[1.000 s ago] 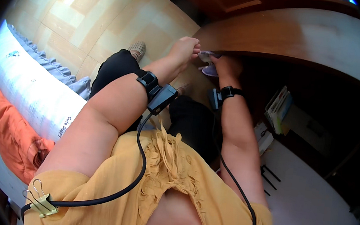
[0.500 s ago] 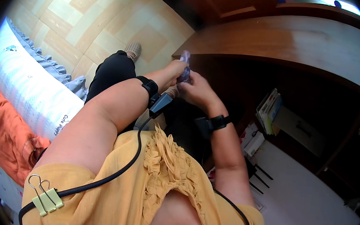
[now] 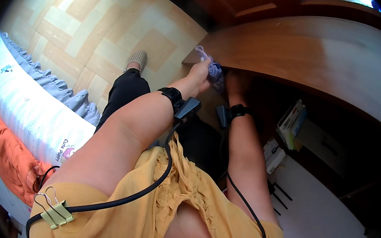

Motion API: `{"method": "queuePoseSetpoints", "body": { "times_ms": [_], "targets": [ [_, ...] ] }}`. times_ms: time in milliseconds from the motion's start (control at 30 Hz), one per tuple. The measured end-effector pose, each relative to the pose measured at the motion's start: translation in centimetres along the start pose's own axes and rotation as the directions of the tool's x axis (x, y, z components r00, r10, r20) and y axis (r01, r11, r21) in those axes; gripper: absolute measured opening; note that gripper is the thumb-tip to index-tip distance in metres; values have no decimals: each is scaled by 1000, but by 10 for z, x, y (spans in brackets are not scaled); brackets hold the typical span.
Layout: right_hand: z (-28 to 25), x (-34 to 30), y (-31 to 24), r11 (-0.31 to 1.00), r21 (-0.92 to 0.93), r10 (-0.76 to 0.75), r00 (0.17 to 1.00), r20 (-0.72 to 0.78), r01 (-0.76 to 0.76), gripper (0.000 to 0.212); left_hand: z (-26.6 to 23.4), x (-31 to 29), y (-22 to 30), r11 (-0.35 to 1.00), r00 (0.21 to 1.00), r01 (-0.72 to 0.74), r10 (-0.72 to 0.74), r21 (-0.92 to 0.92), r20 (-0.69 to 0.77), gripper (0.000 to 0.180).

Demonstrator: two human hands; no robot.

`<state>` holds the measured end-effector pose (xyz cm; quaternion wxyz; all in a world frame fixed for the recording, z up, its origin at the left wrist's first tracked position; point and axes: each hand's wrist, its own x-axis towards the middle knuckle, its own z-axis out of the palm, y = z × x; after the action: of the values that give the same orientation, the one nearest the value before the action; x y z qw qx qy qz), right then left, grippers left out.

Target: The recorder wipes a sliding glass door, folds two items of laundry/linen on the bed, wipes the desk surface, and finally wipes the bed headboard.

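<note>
A crumpled purple cloth (image 3: 215, 73) with a thin loop at its top end is gripped in my left hand (image 3: 198, 75), just off the near corner of the wooden desk. The fingers of that hand are closed around it. My right hand (image 3: 235, 83) is to the right of the cloth, in the shadow beneath the edge of the desk top (image 3: 272, 51). Its fingers are dark and mostly hidden, so whether it touches the cloth cannot be made out.
Papers or booklets (image 3: 292, 125) stand inside the dark open space under the desk, with a white box (image 3: 274, 155) nearby. A bed with a white patterned cover (image 3: 38, 107) and an orange cloth (image 3: 8, 153) is at the left. Cables run along both my arms.
My left hand has moved slightly right with the cloth. The right hand has shifted from beside the left hand to the right, into the shadow under the desk edge.
</note>
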<state>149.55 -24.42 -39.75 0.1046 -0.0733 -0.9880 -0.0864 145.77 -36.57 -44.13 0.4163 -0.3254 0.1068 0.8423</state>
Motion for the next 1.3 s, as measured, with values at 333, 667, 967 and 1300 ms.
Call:
{"method": "queuePoseSetpoints", "body": {
  "times_ms": [333, 667, 967, 1300],
  "targets": [
    [13, 2, 8, 997, 68, -34, 996, -86, 39, 31, -89, 104, 10, 978, 954, -82, 133, 192, -268, 25],
    [13, -6, 13, 995, 63, 72, 997, -12, -71, 35, -59, 109, -13, 970, 896, -125, 201, 209, -396, 25],
    [0, 2, 11, 994, 36, 99, 995, 3, -99, 35, 26, 22, -10, 966, 941, -33, 116, 257, -317, 24],
    [-11, 18, 2, 964, 267, 55, 983, -176, -6, 39, 122, -84, 14, -233, 231, -919, 338, 319, 912, 37]
  ]
}}
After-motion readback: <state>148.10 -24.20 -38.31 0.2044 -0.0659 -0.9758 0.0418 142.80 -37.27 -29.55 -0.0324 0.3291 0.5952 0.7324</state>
